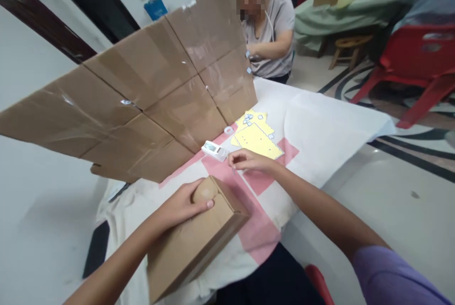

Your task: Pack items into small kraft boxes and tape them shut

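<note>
A closed brown cardboard box (199,238) stands at the near edge of the cloth-covered table. My left hand (186,203) lies on its top with thumb and fingers curved in a grip. Between them shows a pale round patch; whether it is a separate thing I cannot tell. Over the pink strip, my right hand (249,160) pinches thumb and fingertips together, and a tiny thing at the tips is too small to name. Just beyond those fingertips lies a white box-like device (215,150). Yellow sheets (258,140) with small blue-edged pieces are spread behind my right hand.
A tall cardboard screen (142,101) stands along the table's left and far side. A small white ring-shaped roll (228,130) rests by its foot. Behind it sits another person (270,35). A red chair (419,58) and a wooden stool (351,49) are at the right.
</note>
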`<act>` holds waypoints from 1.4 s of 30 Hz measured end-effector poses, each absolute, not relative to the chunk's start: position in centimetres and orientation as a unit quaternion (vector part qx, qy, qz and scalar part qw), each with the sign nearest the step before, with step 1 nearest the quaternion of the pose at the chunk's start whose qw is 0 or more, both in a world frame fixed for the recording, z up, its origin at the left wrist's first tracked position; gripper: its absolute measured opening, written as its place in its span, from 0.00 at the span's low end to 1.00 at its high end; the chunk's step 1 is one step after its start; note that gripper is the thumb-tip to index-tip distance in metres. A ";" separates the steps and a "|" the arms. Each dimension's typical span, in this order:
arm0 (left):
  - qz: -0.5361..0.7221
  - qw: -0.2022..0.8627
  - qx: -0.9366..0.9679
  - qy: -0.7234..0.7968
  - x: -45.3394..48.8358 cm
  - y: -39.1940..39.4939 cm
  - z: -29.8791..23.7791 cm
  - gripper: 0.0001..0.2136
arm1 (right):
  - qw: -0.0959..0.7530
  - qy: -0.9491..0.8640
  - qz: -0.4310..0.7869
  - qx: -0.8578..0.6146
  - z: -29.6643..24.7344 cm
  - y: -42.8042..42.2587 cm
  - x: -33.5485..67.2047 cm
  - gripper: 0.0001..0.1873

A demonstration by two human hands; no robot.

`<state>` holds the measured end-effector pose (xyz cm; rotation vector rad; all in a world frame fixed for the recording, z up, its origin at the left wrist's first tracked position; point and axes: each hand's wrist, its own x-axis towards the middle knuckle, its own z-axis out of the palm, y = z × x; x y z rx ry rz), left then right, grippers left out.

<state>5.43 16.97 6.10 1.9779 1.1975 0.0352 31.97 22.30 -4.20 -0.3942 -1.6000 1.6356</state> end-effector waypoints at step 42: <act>-0.026 0.360 0.836 0.414 6.1 16.9 5.6 0.27 | 0.312 -0.769 0.542 -0.133 -5.0 15.4 30.2 0.78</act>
